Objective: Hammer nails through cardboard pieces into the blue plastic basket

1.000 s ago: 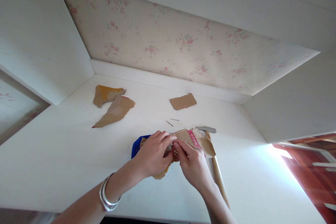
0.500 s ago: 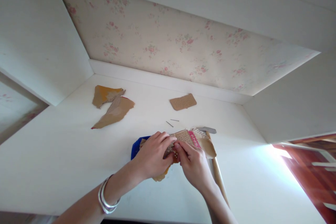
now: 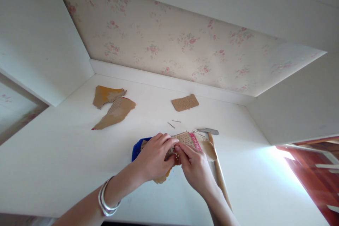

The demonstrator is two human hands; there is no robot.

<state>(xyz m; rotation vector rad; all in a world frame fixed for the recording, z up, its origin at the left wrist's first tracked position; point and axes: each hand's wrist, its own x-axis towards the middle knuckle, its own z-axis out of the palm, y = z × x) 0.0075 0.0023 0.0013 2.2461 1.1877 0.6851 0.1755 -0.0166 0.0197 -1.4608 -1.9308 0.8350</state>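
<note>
Floral wallpaper (image 3: 159, 35) backs a white recess in the head view I'm watching, with a white worktop (image 3: 66, 155) spread below it and a reddish wooden surface (image 3: 299, 173) off to the far right. My eye goes first to the pink strip (image 3: 195, 142) on the cardboard piece (image 3: 183, 139): it carries pale marks, too small for me to read from here. That cardboard piece, dotted with dark holes, lies near the middle front of the worktop, partly beneath the left hand (image 3: 156, 155) and reaching out past the right hand's (image 3: 194, 167) knuckles.

I see the left hand bent palm down over its left portion, fingers together on top and thumb toward the near edge, clasping it. Against that, the right hand comes in from the near right, thumb and forefinger pinching at the cardboard piece; whatever fine thing sits between those tips, I can't make out. Both forearms slant inward, and silver bangles (image 3: 104, 199) ring the left wrist.

Something blue (image 3: 137, 149) shows just beyond the left hand. Close on the right lies a hammer (image 3: 219, 180), its wooden handle running toward me beside the right forearm. Farther back I make out two nails (image 3: 171, 125), a perforated card rectangle (image 3: 185, 102) and, well to the left, torn cardboard scraps (image 3: 116, 114).
</note>
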